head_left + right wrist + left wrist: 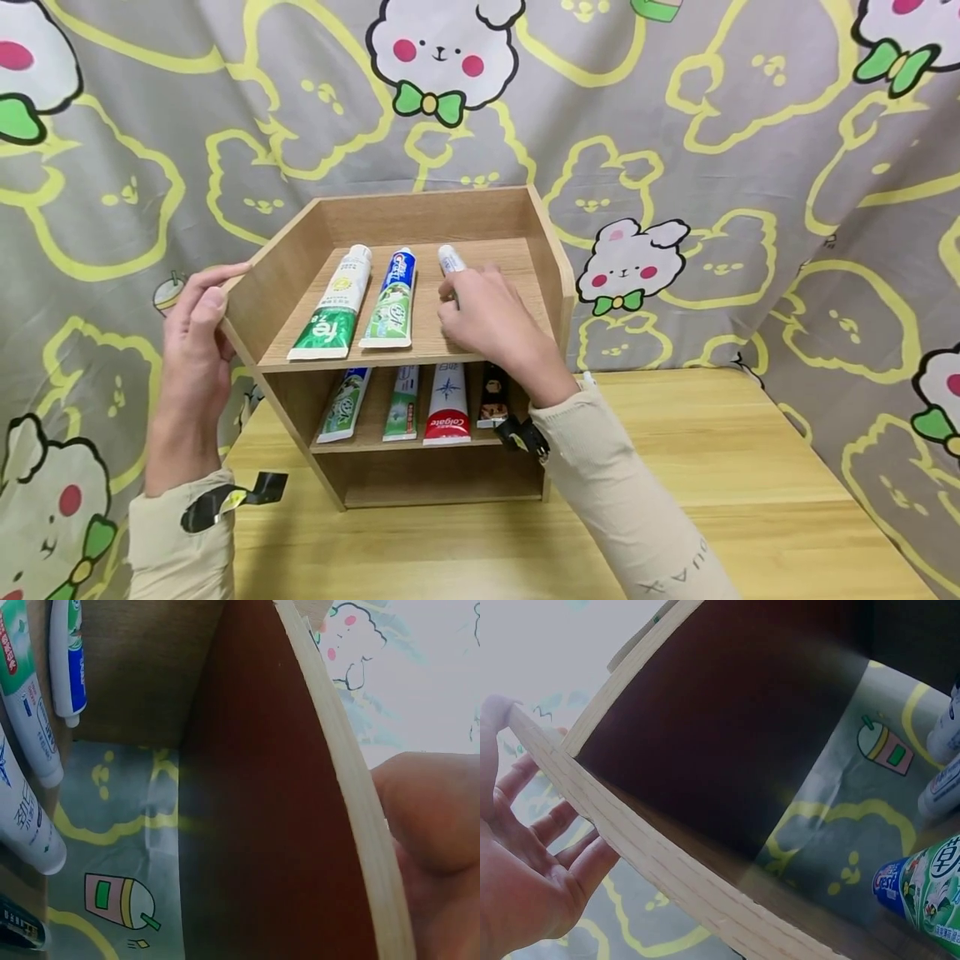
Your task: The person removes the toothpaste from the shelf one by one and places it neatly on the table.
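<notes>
A small wooden shelf rack point(427, 362) stands on the table. My left hand point(197, 333) grips the edge of its left side panel, thumb on one side and fingers on the other in the left wrist view. Over the top shelf, my right hand point(495, 321) holds a toothpaste tube whose white cap end point(450, 257) shows; the hand hides the rest. To its left lie a blue-and-green toothpaste tube point(393, 302) and a white-and-green one point(335, 304), caps toward the back. In the right wrist view, only part of the right hand point(439, 832) appears, beyond a wooden board.
On the middle shelf lie several toothpaste tubes, among them a red-and-white Colgate tube point(448, 404) and a dark tube point(493, 398) partly behind the right wrist. The bottom compartment point(442, 479) is below. A patterned curtain point(622, 167) hangs behind the yellowish wooden table point(712, 467).
</notes>
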`<state>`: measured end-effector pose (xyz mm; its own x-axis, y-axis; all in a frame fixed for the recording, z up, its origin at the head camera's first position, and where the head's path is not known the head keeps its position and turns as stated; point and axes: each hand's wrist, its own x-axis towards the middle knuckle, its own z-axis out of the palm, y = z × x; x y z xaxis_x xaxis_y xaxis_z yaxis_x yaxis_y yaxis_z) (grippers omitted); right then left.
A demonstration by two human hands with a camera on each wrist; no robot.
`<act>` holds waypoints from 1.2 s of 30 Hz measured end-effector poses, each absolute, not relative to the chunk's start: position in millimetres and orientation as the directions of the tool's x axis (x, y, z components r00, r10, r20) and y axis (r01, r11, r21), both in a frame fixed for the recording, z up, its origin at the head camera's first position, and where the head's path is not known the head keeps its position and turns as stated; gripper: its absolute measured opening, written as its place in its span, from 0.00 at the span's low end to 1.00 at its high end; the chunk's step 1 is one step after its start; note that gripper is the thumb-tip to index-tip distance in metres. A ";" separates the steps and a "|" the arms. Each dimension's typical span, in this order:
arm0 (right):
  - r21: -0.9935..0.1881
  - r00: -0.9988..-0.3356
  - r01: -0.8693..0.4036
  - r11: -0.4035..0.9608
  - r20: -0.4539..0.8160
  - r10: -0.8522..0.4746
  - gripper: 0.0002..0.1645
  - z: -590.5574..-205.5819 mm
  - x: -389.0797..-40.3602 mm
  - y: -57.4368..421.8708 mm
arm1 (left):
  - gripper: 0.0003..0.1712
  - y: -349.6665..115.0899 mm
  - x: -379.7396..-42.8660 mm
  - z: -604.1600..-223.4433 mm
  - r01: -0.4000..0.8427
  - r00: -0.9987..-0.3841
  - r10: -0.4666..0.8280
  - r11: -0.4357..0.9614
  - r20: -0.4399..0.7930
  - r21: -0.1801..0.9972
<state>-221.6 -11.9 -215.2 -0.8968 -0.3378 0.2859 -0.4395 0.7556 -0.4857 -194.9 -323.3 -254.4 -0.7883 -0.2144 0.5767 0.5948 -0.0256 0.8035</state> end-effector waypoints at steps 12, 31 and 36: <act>-0.736 -0.878 -0.462 0.495 0.303 -0.370 0.30 -217.7 -216.5 11.3 | 0.23 -322.8 -193.2 -254.2 0.616 -0.776 -0.194 -0.028 0.600 0.787; -0.878 -0.843 -0.470 0.087 0.418 -0.338 0.30 -227.4 -189.8 32.7 | 0.23 -333.8 -189.1 -243.9 0.568 -0.819 -0.073 0.031 0.569 0.822; -0.869 -0.826 -0.492 0.044 0.451 -0.338 0.31 -228.6 -178.8 36.6 | 0.23 -337.9 -190.1 -240.9 0.569 -0.822 -0.008 0.051 0.570 0.821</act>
<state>-178.8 36.6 -228.6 -0.8262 -0.3380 0.4508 -0.4924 0.0443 -0.8692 -190.1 -337.9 -240.9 -0.8218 -0.0083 0.5697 0.5686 0.0509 0.8210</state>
